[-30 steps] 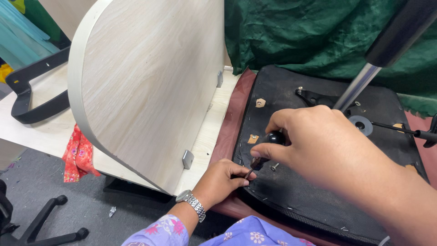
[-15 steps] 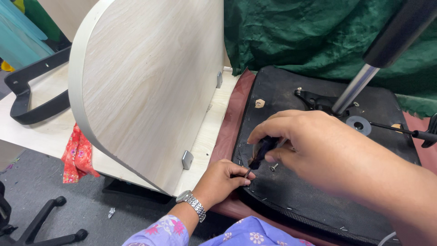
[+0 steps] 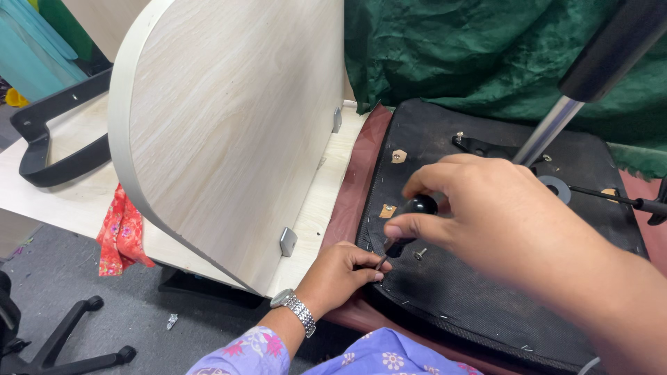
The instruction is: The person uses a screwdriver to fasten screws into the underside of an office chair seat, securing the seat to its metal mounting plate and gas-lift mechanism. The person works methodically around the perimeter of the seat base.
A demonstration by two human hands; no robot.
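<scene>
- Panel [image 3: 229,139]: a pale wood board with a rounded edge stands upright on the desk [image 3: 76,201], well left of both your hands and not touched by either.
- Left hand [image 3: 342,272]: closed in a pinch on the tip [image 3: 381,262] of the screwdriver, at the near left edge of the black seat base [image 3: 486,298]. It has hardly moved from the earlier frames.
- Screwdriver [image 3: 410,222]: its long axis slants from the tip, low and left, up and right to the black handle. A loose screw [image 3: 419,255] lies on the base just right of the tip.
- Right hand [image 3: 486,215]: wrapped around the handle, thumb and forefinger foremost, directly up-right of your left hand and the nearer of the two to the handle. Against the earlier frames, the handle shows more clearly beyond your fingers.
- Steel column [image 3: 549,132]: rises obliquely behind your right hand, apart from it.
</scene>
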